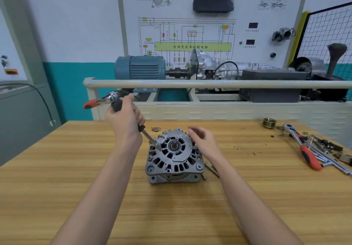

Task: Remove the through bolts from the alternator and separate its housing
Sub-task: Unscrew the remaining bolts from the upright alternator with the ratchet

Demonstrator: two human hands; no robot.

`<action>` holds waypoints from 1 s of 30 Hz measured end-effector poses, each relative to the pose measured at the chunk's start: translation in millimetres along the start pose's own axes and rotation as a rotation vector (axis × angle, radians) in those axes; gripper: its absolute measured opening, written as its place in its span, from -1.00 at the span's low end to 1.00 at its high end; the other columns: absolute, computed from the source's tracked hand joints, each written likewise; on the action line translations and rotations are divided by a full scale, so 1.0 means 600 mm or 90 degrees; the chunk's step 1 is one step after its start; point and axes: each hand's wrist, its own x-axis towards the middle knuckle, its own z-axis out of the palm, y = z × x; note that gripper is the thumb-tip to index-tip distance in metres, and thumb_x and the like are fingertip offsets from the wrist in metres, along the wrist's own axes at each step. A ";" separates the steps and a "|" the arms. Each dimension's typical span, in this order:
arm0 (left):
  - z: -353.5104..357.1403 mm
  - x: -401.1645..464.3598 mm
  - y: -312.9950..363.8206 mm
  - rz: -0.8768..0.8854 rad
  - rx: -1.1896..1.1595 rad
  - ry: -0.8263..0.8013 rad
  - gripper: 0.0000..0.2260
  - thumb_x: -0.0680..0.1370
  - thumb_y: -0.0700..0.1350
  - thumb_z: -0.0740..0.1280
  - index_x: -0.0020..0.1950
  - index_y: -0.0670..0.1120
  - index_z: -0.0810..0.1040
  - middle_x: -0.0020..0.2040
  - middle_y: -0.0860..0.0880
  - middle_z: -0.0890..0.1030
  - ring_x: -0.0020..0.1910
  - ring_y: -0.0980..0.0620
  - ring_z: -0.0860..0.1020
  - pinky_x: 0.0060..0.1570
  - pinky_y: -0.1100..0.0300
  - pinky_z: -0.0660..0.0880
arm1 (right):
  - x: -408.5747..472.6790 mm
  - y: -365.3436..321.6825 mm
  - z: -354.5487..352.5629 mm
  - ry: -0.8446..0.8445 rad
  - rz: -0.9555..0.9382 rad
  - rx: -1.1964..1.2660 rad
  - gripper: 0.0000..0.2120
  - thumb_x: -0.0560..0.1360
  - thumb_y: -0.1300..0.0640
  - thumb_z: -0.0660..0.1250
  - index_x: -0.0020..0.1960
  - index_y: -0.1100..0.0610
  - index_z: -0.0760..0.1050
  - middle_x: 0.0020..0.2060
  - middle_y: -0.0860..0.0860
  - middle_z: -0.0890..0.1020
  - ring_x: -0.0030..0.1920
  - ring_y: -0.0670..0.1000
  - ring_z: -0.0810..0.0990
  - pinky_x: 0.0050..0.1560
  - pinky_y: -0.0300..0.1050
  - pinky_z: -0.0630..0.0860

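Observation:
A grey alternator (174,156) lies shaft-up in the middle of the wooden table (76,168). My left hand (124,119) grips the black handle of a long driver with a red-handled ratchet (99,101) on its top end. The driver's shaft (148,137) slants down to a bolt at the housing's upper left corner. My right hand (202,140) hovers just right of the alternator, fingers loosely curled, holding nothing. Two removed bolts (211,169) lie on the table by the housing's right side.
At the table's right edge sit a second red-handled ratchet (302,149), loose sockets and small parts (327,147), and a brass pulley (269,123). A washer (156,129) lies behind the alternator. A rail (209,83) and a training bench stand beyond the table.

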 end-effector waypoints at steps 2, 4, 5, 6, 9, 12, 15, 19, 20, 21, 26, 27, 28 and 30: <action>0.002 -0.002 -0.002 0.006 0.013 -0.010 -0.63 0.51 -0.21 0.30 -0.47 -0.04 0.29 -0.59 0.04 0.23 -0.61 0.08 0.14 -0.58 0.30 0.15 | 0.013 -0.015 0.014 -0.115 0.028 0.008 -0.42 0.49 -0.13 0.34 0.44 0.05 0.32 0.38 -0.05 0.42 0.30 -0.07 0.40 0.20 -0.25 0.37; -0.001 -0.002 -0.001 0.013 0.018 -0.018 -0.63 0.51 -0.21 0.30 -0.47 -0.03 0.29 -0.58 0.04 0.23 -0.61 0.08 0.14 -0.57 0.29 0.16 | 0.020 -0.016 0.019 -0.173 0.079 -0.008 -0.28 0.43 -0.15 0.41 0.49 0.01 0.23 0.46 -0.02 0.31 0.40 0.03 0.33 0.36 -0.01 0.31; -0.002 -0.002 0.001 0.018 0.018 -0.019 -0.64 0.51 -0.20 0.30 -0.46 -0.04 0.29 -0.58 0.04 0.23 -0.60 0.08 0.13 -0.57 0.29 0.15 | 0.023 -0.014 0.020 -0.184 0.096 -0.001 -0.27 0.43 -0.12 0.43 0.50 0.00 0.21 0.47 0.00 0.28 0.40 0.07 0.34 0.39 0.08 0.31; -0.003 -0.001 0.002 0.022 0.017 -0.020 -0.64 0.51 -0.21 0.30 -0.45 -0.05 0.29 -0.58 0.04 0.23 -0.60 0.08 0.13 -0.57 0.28 0.15 | 0.025 -0.012 0.019 -0.187 0.103 0.008 -0.27 0.44 -0.08 0.44 0.51 -0.01 0.20 0.48 0.03 0.28 0.39 0.09 0.36 0.38 0.14 0.32; 0.002 0.004 0.005 0.035 0.005 -0.018 -0.63 0.53 -0.22 0.28 -0.44 -0.08 0.26 -0.59 0.05 0.22 -0.60 0.08 0.12 -0.56 0.30 0.15 | 0.025 -0.011 0.015 -0.192 0.091 0.008 -0.28 0.44 -0.04 0.44 0.51 -0.01 0.20 0.49 0.03 0.26 0.42 0.09 0.31 0.41 0.13 0.25; 0.015 0.009 0.004 0.045 -0.018 -0.022 -0.62 0.54 -0.22 0.27 -0.44 -0.08 0.25 -0.60 0.05 0.22 -0.61 0.08 0.13 -0.56 0.30 0.15 | 0.017 -0.015 0.013 -0.188 0.077 0.000 -0.26 0.43 -0.05 0.45 0.51 0.02 0.20 0.48 0.03 0.27 0.44 0.07 0.28 0.43 0.09 0.23; 0.035 0.015 -0.005 0.057 -0.040 -0.026 -0.61 0.52 -0.22 0.28 -0.49 -0.04 0.28 -0.59 0.05 0.23 -0.61 0.08 0.14 -0.56 0.30 0.16 | 0.004 -0.017 0.012 -0.203 0.083 0.011 -0.24 0.42 -0.05 0.46 0.51 0.03 0.20 0.45 0.06 0.33 0.36 0.09 0.40 0.37 0.13 0.34; 0.067 0.020 -0.031 0.059 -0.032 -0.048 -0.66 0.55 -0.24 0.28 -0.41 -0.08 0.29 -0.59 0.07 0.26 -0.60 0.11 0.16 -0.58 0.29 0.17 | -0.014 -0.017 0.017 -0.221 0.085 0.036 -0.23 0.38 -0.06 0.50 0.49 0.02 0.24 0.35 0.09 0.46 0.20 0.10 0.57 0.22 0.15 0.50; 0.074 0.019 -0.040 0.061 -0.020 -0.063 -0.66 0.55 -0.25 0.28 -0.39 -0.10 0.27 -0.59 0.07 0.26 -0.60 0.11 0.16 -0.58 0.29 0.17 | -0.017 -0.014 0.017 -0.223 0.083 0.039 -0.24 0.37 -0.06 0.50 0.48 0.01 0.26 0.32 0.07 0.49 0.18 0.07 0.58 0.19 0.11 0.53; 0.079 0.018 -0.049 0.062 -0.007 -0.080 -0.67 0.56 -0.26 0.27 -0.37 -0.10 0.26 -0.59 0.07 0.27 -0.61 0.11 0.16 -0.59 0.29 0.17 | -0.018 -0.012 0.018 -0.228 0.082 0.052 -0.25 0.38 -0.05 0.51 0.47 0.01 0.28 0.26 0.05 0.54 0.12 0.03 0.62 0.11 0.03 0.58; 0.090 0.011 -0.081 0.069 0.043 -0.150 -0.65 0.58 -0.25 0.27 -0.38 -0.07 0.30 -0.59 0.09 0.29 -0.62 0.13 0.20 -0.58 0.31 0.20 | -0.022 -0.009 0.020 -0.236 0.074 0.076 -0.28 0.36 -0.02 0.52 0.44 0.00 0.31 0.17 -0.02 0.58 -0.03 -0.07 0.67 -0.09 -0.16 0.62; 0.091 0.011 -0.084 0.074 0.052 -0.158 -0.64 0.58 -0.26 0.27 -0.39 -0.05 0.30 -0.59 0.09 0.29 -0.63 0.13 0.20 -0.58 0.31 0.21 | -0.021 -0.008 0.020 -0.232 0.072 0.079 -0.28 0.36 -0.02 0.53 0.44 0.00 0.32 0.21 0.00 0.56 0.01 -0.06 0.65 -0.05 -0.13 0.62; 0.091 0.012 -0.087 0.080 0.061 -0.166 -0.63 0.58 -0.26 0.27 -0.40 -0.05 0.30 -0.59 0.09 0.29 -0.63 0.13 0.21 -0.57 0.31 0.22 | -0.021 -0.007 0.021 -0.232 0.071 0.088 -0.28 0.36 -0.02 0.53 0.44 0.00 0.32 0.22 0.00 0.55 0.01 -0.06 0.65 -0.04 -0.13 0.62; 0.091 0.014 -0.091 0.086 0.075 -0.181 -0.62 0.58 -0.28 0.27 -0.41 -0.06 0.29 -0.59 0.10 0.29 -0.63 0.14 0.21 -0.56 0.32 0.22 | -0.020 -0.004 0.022 -0.233 0.067 0.104 -0.29 0.35 -0.01 0.54 0.43 -0.01 0.34 0.20 -0.02 0.56 0.00 -0.06 0.66 -0.03 -0.11 0.62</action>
